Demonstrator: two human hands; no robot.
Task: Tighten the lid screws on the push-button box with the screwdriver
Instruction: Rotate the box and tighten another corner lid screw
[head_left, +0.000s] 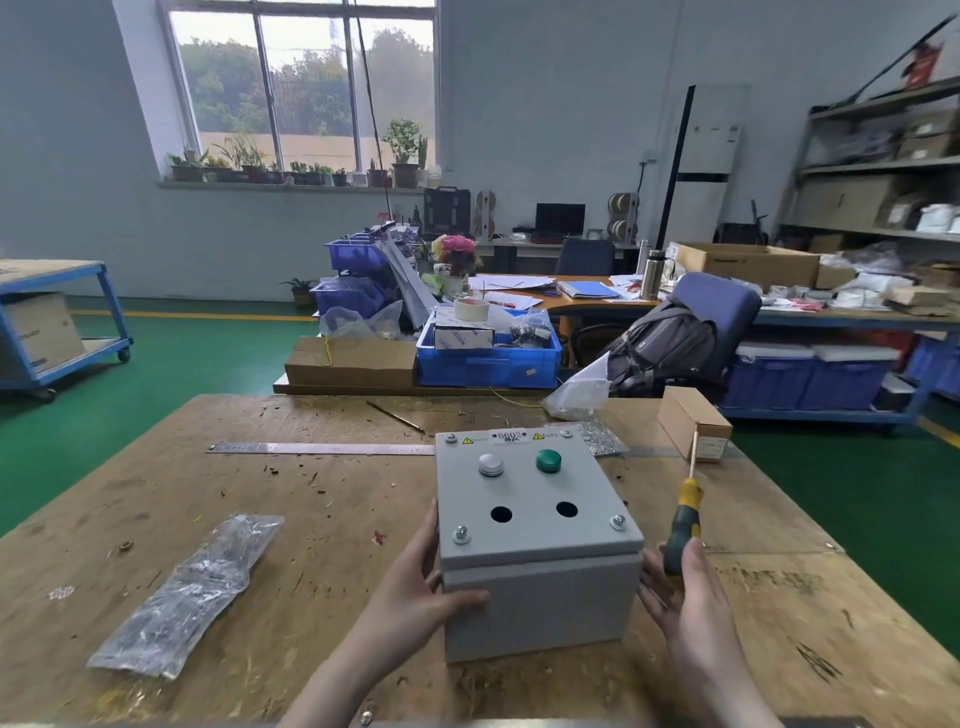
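Nearest us, our left hand (415, 587) cups the grey push-button box (537, 551) on the workbench (311, 519); our right hand (685, 597) grips the screwdriver (683, 525) beside it, tip raised. The near lid screws (461, 534) stand proud, so we judge tightening barely begun; the far ones look lower.

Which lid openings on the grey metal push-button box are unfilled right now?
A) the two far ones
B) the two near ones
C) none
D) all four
B: on the grey metal push-button box the near row shows two open round holes, while the far row holds a white button and a green button.
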